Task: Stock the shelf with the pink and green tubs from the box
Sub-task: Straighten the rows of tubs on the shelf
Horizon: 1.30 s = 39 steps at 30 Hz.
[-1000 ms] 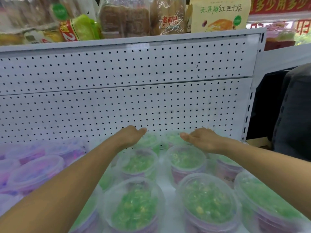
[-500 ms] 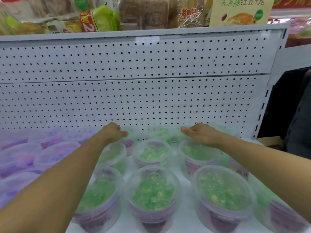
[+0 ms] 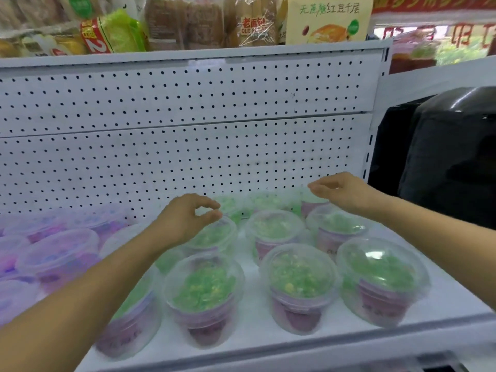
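Green tubs (image 3: 299, 280) with clear domed lids stand in rows across the right and middle of the white shelf (image 3: 268, 347), front row near its front edge, pink tubs (image 3: 57, 255) grouped toward its left edge. Left hand (image 3: 188, 218) hovers over a middle-row green tub, fingers loosely curled, gripping nothing; right hand (image 3: 346, 191) hangs above the back-right tubs near the pegboard (image 3: 188, 130), fingers relaxed and empty.
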Each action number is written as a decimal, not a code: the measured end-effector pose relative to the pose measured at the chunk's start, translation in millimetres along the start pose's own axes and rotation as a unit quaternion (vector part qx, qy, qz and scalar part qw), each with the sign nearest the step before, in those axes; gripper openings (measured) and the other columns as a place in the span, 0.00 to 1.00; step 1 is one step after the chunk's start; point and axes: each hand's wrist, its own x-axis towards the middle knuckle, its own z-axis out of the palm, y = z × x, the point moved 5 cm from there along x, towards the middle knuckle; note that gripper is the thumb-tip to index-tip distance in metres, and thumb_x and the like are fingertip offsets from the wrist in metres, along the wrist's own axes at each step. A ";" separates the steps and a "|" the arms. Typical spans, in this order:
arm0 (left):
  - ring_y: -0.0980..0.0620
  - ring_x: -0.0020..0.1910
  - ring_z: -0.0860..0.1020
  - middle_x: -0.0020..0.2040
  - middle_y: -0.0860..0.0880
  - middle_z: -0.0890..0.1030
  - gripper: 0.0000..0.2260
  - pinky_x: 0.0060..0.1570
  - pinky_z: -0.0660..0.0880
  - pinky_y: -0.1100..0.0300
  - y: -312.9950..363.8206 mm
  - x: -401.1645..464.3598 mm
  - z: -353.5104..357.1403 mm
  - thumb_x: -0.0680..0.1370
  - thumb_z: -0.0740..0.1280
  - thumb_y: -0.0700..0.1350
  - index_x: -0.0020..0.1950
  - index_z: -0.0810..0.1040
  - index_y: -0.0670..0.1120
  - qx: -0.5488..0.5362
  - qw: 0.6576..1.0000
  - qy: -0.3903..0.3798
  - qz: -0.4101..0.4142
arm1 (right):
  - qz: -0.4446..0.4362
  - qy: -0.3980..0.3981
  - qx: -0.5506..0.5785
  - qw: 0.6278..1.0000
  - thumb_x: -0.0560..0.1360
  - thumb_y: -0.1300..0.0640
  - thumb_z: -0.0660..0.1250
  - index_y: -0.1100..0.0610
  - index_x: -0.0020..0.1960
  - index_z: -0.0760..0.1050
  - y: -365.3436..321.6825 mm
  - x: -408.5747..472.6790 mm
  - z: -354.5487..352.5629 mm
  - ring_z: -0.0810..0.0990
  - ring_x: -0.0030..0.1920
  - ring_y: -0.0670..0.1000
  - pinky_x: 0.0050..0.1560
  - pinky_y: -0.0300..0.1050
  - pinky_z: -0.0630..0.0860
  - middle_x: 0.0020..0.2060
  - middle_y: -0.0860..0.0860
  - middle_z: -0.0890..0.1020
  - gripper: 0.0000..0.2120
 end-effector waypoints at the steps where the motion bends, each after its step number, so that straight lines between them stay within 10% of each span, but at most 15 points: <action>1: 0.56 0.59 0.73 0.60 0.57 0.75 0.12 0.55 0.66 0.62 12.3 -7.2 6.5 0.76 0.68 0.55 0.58 0.80 0.56 -0.007 1.000 -0.017 0.019 | 0.015 -0.028 -0.013 0.999 0.76 0.43 0.63 0.50 0.61 0.78 11.5 -8.5 -5.7 0.73 0.65 0.48 0.65 0.43 0.66 0.63 0.45 0.77 0.17; 8: 0.54 0.62 0.74 0.65 0.55 0.75 0.15 0.57 0.69 0.61 63.3 -13.9 48.7 0.75 0.70 0.54 0.61 0.79 0.56 0.046 0.986 -0.121 0.105 | 0.071 -0.129 -0.112 0.983 0.60 0.33 0.74 0.39 0.60 0.76 49.7 -41.2 -16.3 0.68 0.69 0.49 0.70 0.49 0.64 0.70 0.44 0.69 0.30; 29: 0.59 0.59 0.75 0.61 0.59 0.78 0.13 0.61 0.70 0.58 118.8 -82.0 51.7 0.76 0.66 0.58 0.58 0.80 0.57 -0.019 0.988 -0.106 0.108 | 0.019 -0.122 -0.071 0.990 0.63 0.30 0.68 0.36 0.61 0.74 35.7 -106.6 -44.5 0.63 0.71 0.45 0.73 0.50 0.59 0.71 0.41 0.66 0.28; 33: 0.58 0.63 0.73 0.65 0.59 0.75 0.20 0.63 0.69 0.57 120.3 -102.8 58.0 0.69 0.72 0.62 0.60 0.78 0.59 0.051 0.983 -0.157 0.084 | 0.054 -0.217 -0.105 0.969 0.64 0.38 0.74 0.34 0.63 0.71 37.5 -142.4 -42.2 0.61 0.72 0.46 0.71 0.46 0.57 0.71 0.40 0.63 0.28; 39: 0.54 0.63 0.73 0.65 0.55 0.76 0.24 0.59 0.70 0.59 130.9 -113.7 57.5 0.67 0.75 0.59 0.61 0.78 0.57 0.123 0.984 -0.115 0.053 | 0.025 -0.141 -0.122 0.982 0.67 0.45 0.75 0.40 0.64 0.74 34.2 -151.7 -26.1 0.68 0.68 0.47 0.66 0.43 0.63 0.70 0.42 0.68 0.26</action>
